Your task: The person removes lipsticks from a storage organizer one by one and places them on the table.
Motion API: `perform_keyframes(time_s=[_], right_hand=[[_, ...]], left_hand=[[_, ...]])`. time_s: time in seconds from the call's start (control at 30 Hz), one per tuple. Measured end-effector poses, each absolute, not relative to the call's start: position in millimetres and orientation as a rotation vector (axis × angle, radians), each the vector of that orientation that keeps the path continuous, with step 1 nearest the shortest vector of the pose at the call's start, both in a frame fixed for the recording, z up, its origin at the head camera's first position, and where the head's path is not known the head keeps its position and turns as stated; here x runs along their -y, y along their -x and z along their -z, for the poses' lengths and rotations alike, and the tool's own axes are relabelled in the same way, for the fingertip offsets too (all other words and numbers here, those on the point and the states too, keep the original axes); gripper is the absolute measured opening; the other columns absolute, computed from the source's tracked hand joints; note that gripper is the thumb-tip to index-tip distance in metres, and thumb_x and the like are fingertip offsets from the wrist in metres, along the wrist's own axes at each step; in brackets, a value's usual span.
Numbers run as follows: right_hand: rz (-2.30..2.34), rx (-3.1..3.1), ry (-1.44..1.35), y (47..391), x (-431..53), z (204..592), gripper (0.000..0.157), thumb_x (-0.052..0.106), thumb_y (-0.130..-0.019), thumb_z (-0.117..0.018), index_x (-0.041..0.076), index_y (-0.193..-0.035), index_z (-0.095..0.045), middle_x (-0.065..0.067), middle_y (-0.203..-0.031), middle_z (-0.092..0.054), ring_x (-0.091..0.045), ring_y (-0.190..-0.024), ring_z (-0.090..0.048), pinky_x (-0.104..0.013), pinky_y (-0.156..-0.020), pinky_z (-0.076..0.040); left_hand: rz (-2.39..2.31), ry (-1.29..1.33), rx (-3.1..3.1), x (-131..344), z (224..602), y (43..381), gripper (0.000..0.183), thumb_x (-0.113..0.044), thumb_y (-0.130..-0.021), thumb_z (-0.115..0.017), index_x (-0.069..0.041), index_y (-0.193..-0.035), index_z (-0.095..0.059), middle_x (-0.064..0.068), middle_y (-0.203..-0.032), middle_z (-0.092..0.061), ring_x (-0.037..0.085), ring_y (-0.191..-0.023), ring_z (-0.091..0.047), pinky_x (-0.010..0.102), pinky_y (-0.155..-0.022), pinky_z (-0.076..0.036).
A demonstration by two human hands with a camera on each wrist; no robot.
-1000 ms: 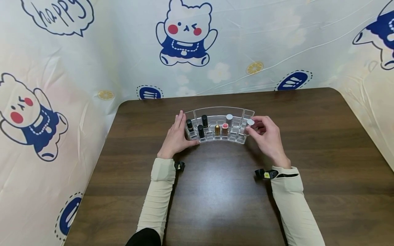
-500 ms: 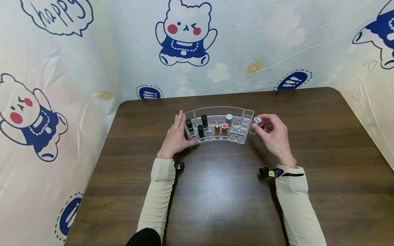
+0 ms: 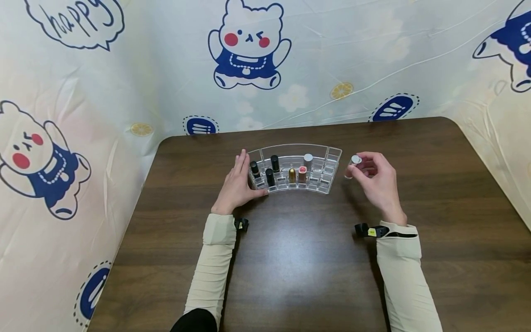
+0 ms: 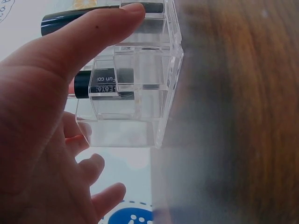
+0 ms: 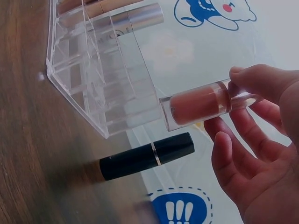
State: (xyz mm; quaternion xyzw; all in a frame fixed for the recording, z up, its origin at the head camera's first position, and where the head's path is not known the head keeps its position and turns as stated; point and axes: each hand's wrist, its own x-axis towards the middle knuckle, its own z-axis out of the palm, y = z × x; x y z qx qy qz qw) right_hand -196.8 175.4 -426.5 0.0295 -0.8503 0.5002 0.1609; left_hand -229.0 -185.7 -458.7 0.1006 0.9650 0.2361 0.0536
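Note:
My right hand (image 3: 379, 182) pinches a lip gloss tube (image 5: 198, 105) by its shiny silver cap. The tube has pink contents and a thick clear base. It is held upright, just right of a clear curved cosmetics organizer (image 3: 325, 180). Along the organizer's left side rest the straight fingers of my left hand (image 3: 235, 189), with the thumb at its front corner. Standing in the organizer are several black-capped tubes (image 3: 270, 177) on the left, a gold lipstick (image 3: 292, 175), a pink-topped tube (image 3: 302, 174) and a silver-capped tube (image 3: 308, 160).
A black lipstick with a silver band (image 5: 147, 156) stands on the table beside the organizer in the right wrist view; my right hand hides it in the head view. The brown wooden table (image 3: 274, 267) meets a patterned curtain (image 3: 166, 69) behind and at the sides.
My right hand has carried the lip gloss tube to the right, away from the organizer's right end. The left hand and the organizer stay in place.

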Motion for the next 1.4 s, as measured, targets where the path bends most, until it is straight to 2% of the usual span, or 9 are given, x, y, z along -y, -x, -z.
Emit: perform_keyframes(time_s=[0.4,0.7,1.0,1.17,1.4], right_hand=[[-1.421,2.437,-0.041,196.8,-182.5,427.1,0.034,0.017,-0.087,-0.072,0.004,-0.117,-0.061,-0.009,-0.105,-0.062,0.000,-0.085,-0.055,-0.009,-0.071,-0.043],[-1.399,2.464,-0.014,196.2,-188.6,427.3,0.036,0.020,-0.089,-0.070,0.006,-0.121,-0.059,-0.009,-0.109,-0.061,-0.007,-0.089,-0.055,-0.010,-0.074,-0.044],[-1.426,2.446,0.011,196.3,-193.1,428.7,0.036,0.017,-0.089,-0.070,0.006,-0.121,-0.060,-0.009,-0.109,-0.061,0.002,-0.087,-0.054,-0.008,-0.072,-0.042],[-1.421,2.450,0.038,196.8,-197.5,429.8,0.037,0.017,-0.089,-0.070,0.006,-0.123,-0.059,-0.010,-0.110,-0.061,0.001,-0.088,-0.054,-0.008,-0.073,-0.042],[-1.412,2.442,0.078,195.7,-203.8,429.0,0.036,0.016,-0.089,-0.069,0.005,-0.122,-0.060,-0.007,-0.109,-0.061,0.003,-0.087,-0.054,-0.009,-0.073,-0.043]], left_hand=[[-0.713,-0.313,-2.931,186.4,459.9,229.5,0.120,-0.054,-0.073,-0.078,-0.008,-0.156,-0.005,-0.001,-0.164,0.012,0.025,-0.152,0.003,0.055,-0.118,-0.019],[-0.706,-0.310,-2.938,186.3,459.0,229.9,0.119,-0.055,-0.073,-0.078,-0.008,-0.156,-0.006,-0.001,-0.164,0.012,0.027,-0.152,0.002,0.055,-0.118,-0.020],[-0.715,-0.304,-2.929,185.8,458.4,229.3,0.119,-0.054,-0.073,-0.078,-0.007,-0.156,-0.007,-0.001,-0.164,0.012,0.026,-0.152,0.002,0.055,-0.118,-0.019],[-0.708,-0.313,-2.936,185.6,458.4,229.8,0.119,-0.053,-0.073,-0.078,-0.007,-0.156,-0.007,0.002,-0.164,0.010,0.028,-0.152,0.001,0.056,-0.117,-0.020],[-0.697,-0.312,-2.935,185.3,458.5,230.6,0.120,-0.054,-0.072,-0.079,-0.006,-0.156,-0.007,0.004,-0.164,0.008,0.024,-0.151,0.006,0.056,-0.117,-0.020]])
